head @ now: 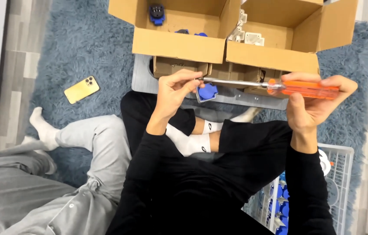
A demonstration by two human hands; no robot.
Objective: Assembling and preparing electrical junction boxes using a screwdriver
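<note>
Two hands are up in front of me, both busy on one job. My right hand (pixel 312 102) is closed around the orange handle of a screwdriver (pixel 279 86), which lies almost level, its steel shaft running leftward. The tip ends at my left hand (pixel 176 89), where the fingers are curled shut on a blue part (pixel 207 92); the part shows just below and to the right of the fingertips, over my crossed legs. I cannot tell whether the tip sits in a screw, since the fingers cover that spot.

Beyond the hands I see two open boxes side by side on a blue rug (pixel 84 48). The left box (pixel 175 43) holds a few more blue parts, the right box (pixel 275 56) some white ones. A grey board (pixel 142 78) lies under the boxes' near edge. A yellow phone (pixel 81 89) rests on the rug, well apart to the left. At lower right a white basket (pixel 342 174) holds blue and white pieces. Another person in grey trousers (pixel 88 143) sits just beside me on the left, one white-socked foot on the rug.
</note>
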